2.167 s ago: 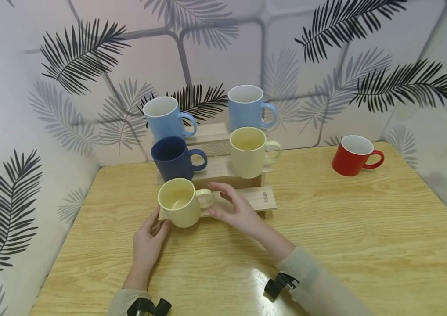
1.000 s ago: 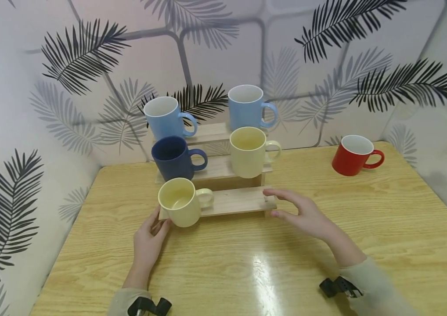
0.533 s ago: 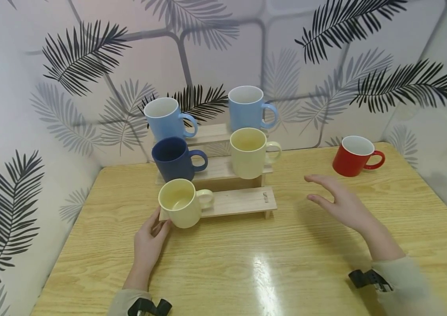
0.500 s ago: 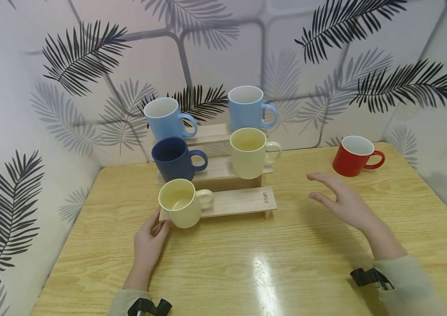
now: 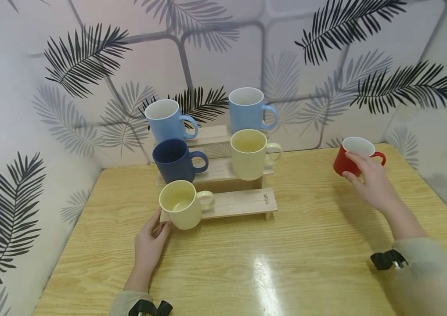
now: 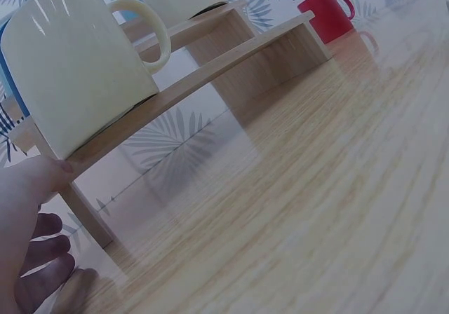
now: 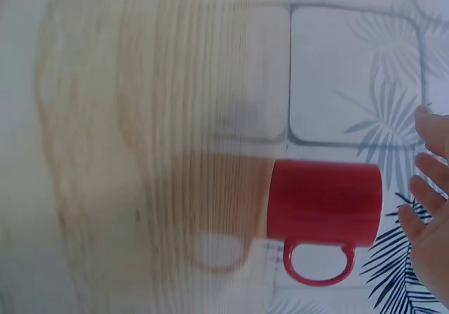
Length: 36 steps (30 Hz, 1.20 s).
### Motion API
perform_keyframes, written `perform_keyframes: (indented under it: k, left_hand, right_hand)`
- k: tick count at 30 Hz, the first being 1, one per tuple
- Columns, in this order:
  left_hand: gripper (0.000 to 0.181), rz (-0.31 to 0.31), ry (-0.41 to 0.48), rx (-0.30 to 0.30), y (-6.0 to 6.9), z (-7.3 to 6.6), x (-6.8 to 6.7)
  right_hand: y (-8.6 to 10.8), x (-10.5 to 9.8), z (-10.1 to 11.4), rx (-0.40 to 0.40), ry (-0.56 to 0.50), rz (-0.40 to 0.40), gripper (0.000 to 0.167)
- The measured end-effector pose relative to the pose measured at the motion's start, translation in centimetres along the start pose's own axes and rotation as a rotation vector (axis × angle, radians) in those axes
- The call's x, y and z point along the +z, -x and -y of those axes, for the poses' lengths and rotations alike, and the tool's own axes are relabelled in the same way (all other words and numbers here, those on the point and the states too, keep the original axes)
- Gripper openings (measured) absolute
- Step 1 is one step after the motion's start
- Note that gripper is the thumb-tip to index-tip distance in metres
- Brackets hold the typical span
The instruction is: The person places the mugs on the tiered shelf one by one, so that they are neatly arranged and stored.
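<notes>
My left hand [image 5: 150, 243] is at the left end of the wooden step rack [image 5: 243, 202]. The thumb rests at the board's corner in the left wrist view, with the fingers [image 6: 49, 251] curled beside the rack's leg. Just above it, a pale yellow mug [image 5: 184, 213] stands on the lowest step, handle to the right. At the far right, my right hand [image 5: 375, 184] reaches out in front of a red mug [image 5: 344, 163] with a white inside. The right wrist view shows its fingers [image 7: 429, 195] spread and apart from that mug [image 7: 324, 200].
A navy mug [image 5: 174, 164] and another yellow mug [image 5: 247, 160] stand on the middle step. Two light blue mugs, one left [image 5: 165, 123] and one right [image 5: 246, 109], occupy the top step. The wooden table [image 5: 215, 267] meets a leaf-patterned wall [image 5: 223, 57] behind.
My right hand has left the yellow mug's handle on the lowest step and travelled right and away to the red mug. The left hand and all the mugs stay put.
</notes>
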State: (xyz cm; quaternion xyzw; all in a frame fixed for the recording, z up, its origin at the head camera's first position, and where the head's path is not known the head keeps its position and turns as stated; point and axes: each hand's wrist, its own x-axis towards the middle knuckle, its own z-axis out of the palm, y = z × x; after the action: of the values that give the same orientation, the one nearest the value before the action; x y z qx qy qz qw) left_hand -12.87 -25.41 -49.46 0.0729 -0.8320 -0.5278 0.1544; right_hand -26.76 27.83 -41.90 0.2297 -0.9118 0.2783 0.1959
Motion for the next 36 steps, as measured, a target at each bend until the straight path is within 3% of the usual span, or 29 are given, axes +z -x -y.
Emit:
perform_keyframes:
  k: [8, 12, 16, 23, 30, 36]
  left_hand:
    - [0.053, 0.016, -0.001, -0.025, 0.5, -2.2, -0.2]
    - [0.054, 0.011, -0.006, -0.006, 0.2, -0.9, -0.1]
    - [0.054, -0.008, 0.002, 0.026, -0.1, 0.5, 0.1]
    - [0.053, -0.009, -0.011, 0.025, -0.1, 0.5, 0.1]
    - [0.053, 0.0, -0.006, 0.022, -0.1, 0.3, 0.1]
    - [0.053, 0.005, -0.005, 0.016, 0.0, 0.4, 0.0]
  right_hand:
    - [-1.0, -0.3, -3.1, 0.05, 0.085, -0.103, 0.05]
    - [-1.3, -0.4, -4.2, 0.086, 0.085, -0.148, 0.044]
    - [-1.3, -0.6, -5.1, 0.144, 0.107, -0.088, 0.044]
    - [-1.3, -0.9, -6.8, 0.243, 0.134, 0.051, 0.047]
    - [-1.6, -1.0, -8.5, 0.183, 0.2, 0.031, 0.043]
    - [-1.9, -1.5, -9.7, 0.19, 0.176, 0.107, 0.045]
